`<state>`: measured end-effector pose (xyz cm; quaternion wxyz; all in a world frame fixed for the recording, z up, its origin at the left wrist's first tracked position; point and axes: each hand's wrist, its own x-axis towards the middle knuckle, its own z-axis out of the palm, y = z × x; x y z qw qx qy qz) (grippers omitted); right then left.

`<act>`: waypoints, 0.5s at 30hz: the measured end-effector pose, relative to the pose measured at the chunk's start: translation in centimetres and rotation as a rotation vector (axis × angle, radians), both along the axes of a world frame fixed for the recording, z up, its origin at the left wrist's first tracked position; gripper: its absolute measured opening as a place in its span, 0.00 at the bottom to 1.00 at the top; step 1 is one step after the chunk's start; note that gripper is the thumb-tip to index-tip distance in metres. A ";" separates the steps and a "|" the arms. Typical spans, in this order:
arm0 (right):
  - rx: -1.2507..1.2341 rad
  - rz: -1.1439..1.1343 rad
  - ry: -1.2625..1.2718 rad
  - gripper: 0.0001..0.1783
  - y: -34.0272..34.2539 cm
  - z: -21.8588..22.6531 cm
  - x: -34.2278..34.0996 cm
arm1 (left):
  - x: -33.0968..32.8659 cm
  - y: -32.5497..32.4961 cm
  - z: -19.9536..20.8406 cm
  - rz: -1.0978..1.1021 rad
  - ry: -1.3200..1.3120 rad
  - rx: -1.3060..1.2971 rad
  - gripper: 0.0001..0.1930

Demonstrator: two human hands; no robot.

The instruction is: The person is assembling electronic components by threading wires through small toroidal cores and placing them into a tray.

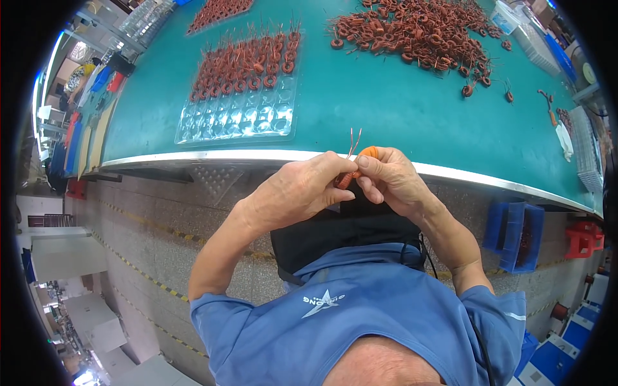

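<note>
In front of my body, just off the table's near edge, both hands meet at a small copper-wound ring coil. Its two thin wire leads stick upward. My left hand pinches the coil between thumb and fingers. Closed at the coil's right side is my right hand, thumb against index finger. A bright orange piece shows at the right index finger; whether it is a finger cover or part of a tool, I cannot tell. Beyond my hands, a clear plastic tray holds rows of similar coils, its nearer pockets unfilled.
A large loose heap of coils lies on the green table at the far right. Another filled tray sits at the far left. Stacked clear trays stand at the right edge. Blue bins and a red stool are below.
</note>
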<state>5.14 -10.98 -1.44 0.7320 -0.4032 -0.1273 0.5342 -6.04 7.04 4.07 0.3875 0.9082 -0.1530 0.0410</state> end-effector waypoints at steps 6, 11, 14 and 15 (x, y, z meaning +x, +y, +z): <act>-0.100 -0.060 -0.274 0.14 0.1 0.8 0.0 | -0.3 -1.1 -1.2 0.091 -0.156 0.078 0.16; -0.213 -0.610 -1.250 0.10 0.9 0.8 -2.8 | 0.4 -2.2 -2.2 0.412 -0.077 -0.181 0.16; -0.119 -0.631 -1.039 0.10 0.3 1.7 -2.8 | -0.7 -3.1 -1.9 0.381 0.056 -0.665 0.17; -0.157 -0.560 -0.952 0.11 0.1 2.0 -2.3 | -0.7 -3.5 -2.0 0.315 0.027 -0.822 0.16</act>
